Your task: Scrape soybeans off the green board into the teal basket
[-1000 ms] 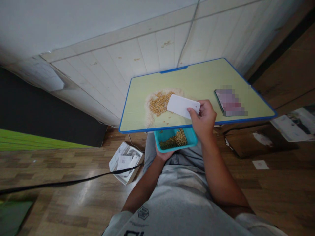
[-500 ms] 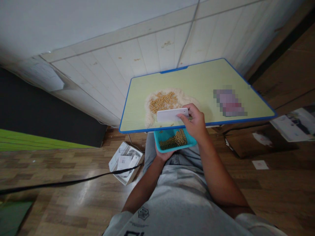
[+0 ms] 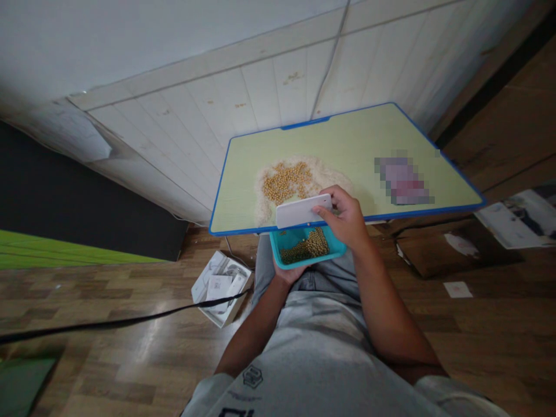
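My right hand [image 3: 346, 219] grips one end of a flat white scraper [image 3: 299, 212], its long edge close to the table's front edge. Beyond it, yellow soybeans [image 3: 282, 181] lie among spread white grains [image 3: 324, 171], which look like rice. My left hand [image 3: 290, 273] supports a turquoise plastic basket [image 3: 284, 265] from below, just under the front edge; most of its fingers are hidden. Inside the basket are green beans [image 3: 297, 252] and a heap of soybeans [image 3: 318, 240].
The small table [image 3: 247, 153] has a pale green top and blue rim. On its right lies a pixelated flat item [image 3: 403, 180]. An open white box [image 3: 221, 289] sits on the floor at left, crossed by a black strap [image 3: 174, 313]. A brown cardboard box [image 3: 456, 249] stands at right.
My right hand has drawn the scraper towards me, down to the table's front edge, and tilted it. The left hand and basket stay about where they were.
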A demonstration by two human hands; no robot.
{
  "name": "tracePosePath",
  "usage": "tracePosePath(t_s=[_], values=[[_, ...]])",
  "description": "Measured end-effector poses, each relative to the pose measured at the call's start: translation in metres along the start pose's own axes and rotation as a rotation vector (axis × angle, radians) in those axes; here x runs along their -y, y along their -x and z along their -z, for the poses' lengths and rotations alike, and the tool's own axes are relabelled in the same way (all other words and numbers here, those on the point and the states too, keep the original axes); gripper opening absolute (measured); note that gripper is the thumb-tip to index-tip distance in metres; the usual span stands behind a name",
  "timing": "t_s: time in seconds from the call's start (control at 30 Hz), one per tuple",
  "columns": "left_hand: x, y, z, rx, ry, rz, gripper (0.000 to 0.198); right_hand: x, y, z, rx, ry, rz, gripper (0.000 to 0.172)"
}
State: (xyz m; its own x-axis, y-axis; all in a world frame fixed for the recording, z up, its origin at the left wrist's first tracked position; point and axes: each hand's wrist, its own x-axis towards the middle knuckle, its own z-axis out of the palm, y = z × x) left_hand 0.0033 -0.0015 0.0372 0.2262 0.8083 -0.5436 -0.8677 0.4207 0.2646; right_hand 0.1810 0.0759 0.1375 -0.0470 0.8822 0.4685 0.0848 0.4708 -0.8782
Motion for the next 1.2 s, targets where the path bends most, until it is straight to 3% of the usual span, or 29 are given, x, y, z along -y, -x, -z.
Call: tracePosePath(t_s=[0.2, 0.43, 0.5, 0.73, 1.2], values=[[0.0, -0.006, 0.009, 0.017, 0.0, 0.024, 0.089, -0.002, 0.002, -0.001, -0.072, 0.024, 0.021, 0.023], [0.0, -0.008, 0.015, -0.031, 0.013, 0.046, 0.093, -0.017, -0.002, 0.003, -0.516, 0.07, 0.061, 0.026], [0.001, -0.008, 0.014, -0.031, 0.02, 0.044, 0.093, -0.017, -0.002, 0.003, -0.519, 0.073, 0.047, 0.027], [0.001, -0.007, 0.013, 0.002, 0.021, 0.04, 0.092, -0.013, 0.003, -0.003, -0.331, 0.137, -0.022, 0.022], [0.002, -0.009, 0.016, -0.061, 0.015, 0.027, 0.086, -0.018, -0.002, 0.004, -0.539, 0.313, 0.029, 0.018]])
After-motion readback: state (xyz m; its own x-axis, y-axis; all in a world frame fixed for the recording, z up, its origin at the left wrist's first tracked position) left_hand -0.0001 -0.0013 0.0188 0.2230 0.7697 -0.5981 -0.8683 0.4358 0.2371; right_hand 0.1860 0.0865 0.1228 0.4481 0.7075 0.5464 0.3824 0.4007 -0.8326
